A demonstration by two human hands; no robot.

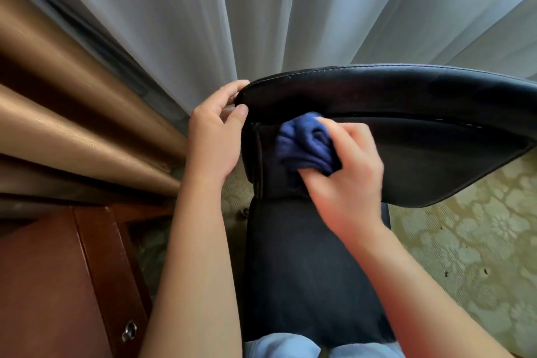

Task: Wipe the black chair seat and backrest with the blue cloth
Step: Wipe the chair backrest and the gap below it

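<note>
There was only the one camera, worn on the person's head, looking steeply forward and down from close above. It faced the chair backrest point(392, 102) and the curtains point(232, 9) behind it, both forearms reaching in from the bottom edge. Its wide lens bowed the edges, taking in carpet point(465, 241) on the right and the wooden desk point(58, 270) on the left.

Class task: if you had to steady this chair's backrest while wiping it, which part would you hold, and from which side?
Probably the backrest's upper left corner, from the left, as the left hand does: the padded edge is thin enough to pinch, and it stays clear of the cloth in the right hand.
</note>
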